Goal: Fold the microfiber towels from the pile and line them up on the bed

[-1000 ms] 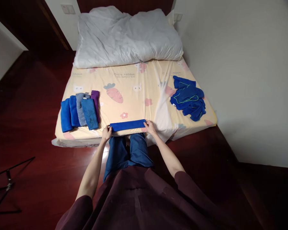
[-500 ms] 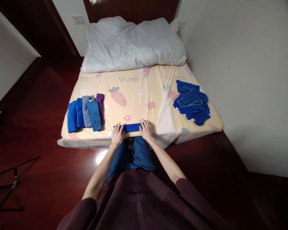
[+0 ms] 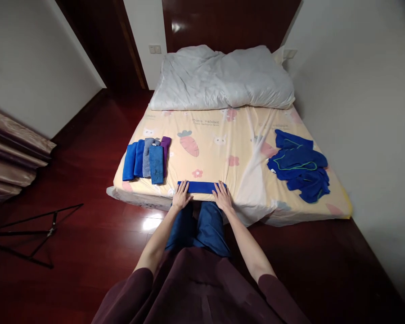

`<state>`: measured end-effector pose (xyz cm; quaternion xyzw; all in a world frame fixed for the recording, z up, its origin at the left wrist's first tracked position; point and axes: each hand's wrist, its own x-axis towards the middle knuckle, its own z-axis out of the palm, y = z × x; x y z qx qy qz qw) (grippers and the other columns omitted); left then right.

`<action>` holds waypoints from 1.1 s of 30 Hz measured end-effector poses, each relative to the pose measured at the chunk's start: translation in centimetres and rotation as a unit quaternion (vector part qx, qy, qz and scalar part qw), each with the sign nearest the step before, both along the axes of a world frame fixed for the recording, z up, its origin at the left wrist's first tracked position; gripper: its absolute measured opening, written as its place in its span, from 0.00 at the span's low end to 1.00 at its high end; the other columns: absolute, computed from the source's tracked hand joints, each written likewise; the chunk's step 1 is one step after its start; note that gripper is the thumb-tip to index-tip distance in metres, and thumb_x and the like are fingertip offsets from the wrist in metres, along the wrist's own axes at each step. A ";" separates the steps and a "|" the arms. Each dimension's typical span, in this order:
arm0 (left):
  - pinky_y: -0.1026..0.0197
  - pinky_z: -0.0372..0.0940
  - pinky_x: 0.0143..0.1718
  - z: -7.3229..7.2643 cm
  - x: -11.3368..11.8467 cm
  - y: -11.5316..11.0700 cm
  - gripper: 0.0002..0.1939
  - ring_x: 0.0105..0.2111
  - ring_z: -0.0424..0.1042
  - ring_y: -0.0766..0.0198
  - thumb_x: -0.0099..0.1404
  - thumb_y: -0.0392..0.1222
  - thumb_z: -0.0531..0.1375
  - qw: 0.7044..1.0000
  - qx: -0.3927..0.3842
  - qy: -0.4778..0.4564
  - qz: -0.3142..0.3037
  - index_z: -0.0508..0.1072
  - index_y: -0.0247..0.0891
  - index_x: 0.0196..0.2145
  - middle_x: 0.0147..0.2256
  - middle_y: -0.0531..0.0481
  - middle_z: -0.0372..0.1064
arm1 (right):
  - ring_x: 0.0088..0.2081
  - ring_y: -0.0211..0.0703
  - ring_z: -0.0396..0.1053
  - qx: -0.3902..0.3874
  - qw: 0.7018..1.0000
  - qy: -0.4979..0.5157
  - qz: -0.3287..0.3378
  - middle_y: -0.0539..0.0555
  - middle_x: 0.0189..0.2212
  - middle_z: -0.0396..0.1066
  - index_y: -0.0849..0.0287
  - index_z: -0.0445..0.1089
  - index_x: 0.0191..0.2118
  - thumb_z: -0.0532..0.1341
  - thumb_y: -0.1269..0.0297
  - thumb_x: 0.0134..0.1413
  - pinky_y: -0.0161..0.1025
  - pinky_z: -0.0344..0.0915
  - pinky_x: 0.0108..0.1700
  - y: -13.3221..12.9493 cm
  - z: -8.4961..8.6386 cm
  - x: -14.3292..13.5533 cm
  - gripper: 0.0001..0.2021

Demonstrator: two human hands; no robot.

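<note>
A blue cloth (image 3: 201,187), folded into a narrow strip, lies along the bed's near edge in front of me. My left hand (image 3: 181,194) rests on its left end with the fingers stretched out. Over the right end, my right hand (image 3: 222,195) lies flat, its fingers also extended. Left of the strip is a row of folded cloths: two blue ones (image 3: 135,159), a grey one (image 3: 147,157), a purple one (image 3: 166,153) and a teal-blue one (image 3: 156,164) on top. A loose heap of blue cloths (image 3: 299,164) with green edging lies to the right.
The bed (image 3: 202,153) has a yellow printed sheet, with a white quilt (image 3: 222,81) bunched at the headboard (image 3: 229,22). A black tripod stand (image 3: 30,234) is on the floor at left, near a curtain (image 3: 13,153). A wall (image 3: 357,112) runs close along the right side.
The camera view has swung left, so everything appears farther right and the curtain shows more. Both hands stay on the folded blue cloth at its ends.
</note>
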<state>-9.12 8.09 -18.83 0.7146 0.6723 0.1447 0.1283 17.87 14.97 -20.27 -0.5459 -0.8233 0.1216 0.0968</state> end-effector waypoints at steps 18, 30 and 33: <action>0.57 0.74 0.41 -0.6 1.1 -1.3 0.22 0.34 0.78 0.60 0.58 0.53 0.70 0.699 -0.043 -0.567 0.433 0.70 0.35 0.40 0.31 0.47 0.73 | 0.51 0.47 0.75 -0.183 0.983 0.002 0.029 0.59 0.52 0.77 0.57 0.73 0.57 0.67 0.76 0.53 0.39 0.68 0.54 7.3 5.4 3.6 0.24; 0.55 0.74 0.32 0.7 -1.1 1.5 0.19 0.25 0.74 0.62 0.52 0.53 0.73 0.650 -0.071 -0.614 0.442 0.72 0.36 0.27 0.22 0.50 0.69 | 0.50 0.48 0.75 -0.169 0.984 -0.063 0.005 0.60 0.51 0.76 0.55 0.73 0.57 0.69 0.74 0.51 0.38 0.68 0.49 7.0 4.6 2.3 0.26; 0.57 0.74 0.32 1.5 -1.2 1.7 0.18 0.25 0.73 0.62 0.52 0.52 0.73 0.662 -0.062 -0.615 0.424 0.75 0.36 0.30 0.22 0.51 0.69 | 0.51 0.50 0.75 -0.164 0.984 -0.066 0.001 0.62 0.51 0.76 0.55 0.74 0.57 0.69 0.74 0.50 0.39 0.69 0.50 6.7 4.6 2.2 0.26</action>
